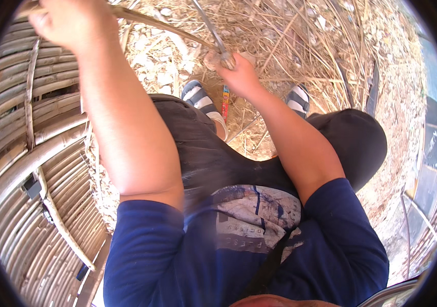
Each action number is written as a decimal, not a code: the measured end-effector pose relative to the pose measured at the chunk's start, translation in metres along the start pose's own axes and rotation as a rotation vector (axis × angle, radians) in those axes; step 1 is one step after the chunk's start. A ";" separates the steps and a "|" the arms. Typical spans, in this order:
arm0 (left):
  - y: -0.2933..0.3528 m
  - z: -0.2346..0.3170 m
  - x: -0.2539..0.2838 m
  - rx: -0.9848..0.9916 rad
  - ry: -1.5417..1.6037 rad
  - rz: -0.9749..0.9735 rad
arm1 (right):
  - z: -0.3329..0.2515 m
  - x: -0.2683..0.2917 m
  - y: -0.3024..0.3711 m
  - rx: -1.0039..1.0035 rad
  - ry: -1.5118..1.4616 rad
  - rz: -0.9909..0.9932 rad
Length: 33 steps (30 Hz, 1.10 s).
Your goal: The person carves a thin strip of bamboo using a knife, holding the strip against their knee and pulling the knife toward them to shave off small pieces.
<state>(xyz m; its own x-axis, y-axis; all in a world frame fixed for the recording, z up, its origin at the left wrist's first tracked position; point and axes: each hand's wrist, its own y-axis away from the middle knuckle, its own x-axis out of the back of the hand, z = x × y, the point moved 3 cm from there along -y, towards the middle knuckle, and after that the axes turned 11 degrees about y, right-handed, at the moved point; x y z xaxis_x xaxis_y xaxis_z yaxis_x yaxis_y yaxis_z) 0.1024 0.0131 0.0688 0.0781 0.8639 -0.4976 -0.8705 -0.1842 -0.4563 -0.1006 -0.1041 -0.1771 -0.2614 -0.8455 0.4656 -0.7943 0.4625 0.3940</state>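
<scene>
My left hand, at the upper left, is closed round a long split bamboo strip. From there the strip slopes down to the right toward my other hand. My right hand is out in front, between my knees, its fingers wrapped round the grip of a long-bladed knife. The narrow metal blade points away from me, beyond the top edge. Where the strip's right end meets the knife, by my right fingers, I cannot tell whether they touch.
A slatted bamboo panel stands along the left. Dry straw and split pieces litter the ground ahead. Between my sandalled feet lies a narrow red-and-blue item. Bluish-grey panels stand at the far right.
</scene>
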 end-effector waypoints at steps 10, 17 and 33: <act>0.007 0.056 -0.028 0.053 0.329 -0.279 | -0.028 0.041 -0.007 0.078 0.028 0.120; -0.002 0.064 -0.003 0.393 0.734 -0.248 | -0.094 0.110 0.029 0.404 -0.038 0.059; 0.021 0.106 -0.008 -0.092 -0.004 -0.326 | -0.083 0.165 0.080 0.417 -0.283 0.099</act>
<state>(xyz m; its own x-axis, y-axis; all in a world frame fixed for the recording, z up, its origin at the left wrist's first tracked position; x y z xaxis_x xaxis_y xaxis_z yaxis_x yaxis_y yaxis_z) 0.0324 0.0520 0.1417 0.3434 0.8860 -0.3114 -0.7526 0.0612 -0.6557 -0.1616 -0.1848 -0.0024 -0.4388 -0.8688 0.2294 -0.8944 0.4470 -0.0180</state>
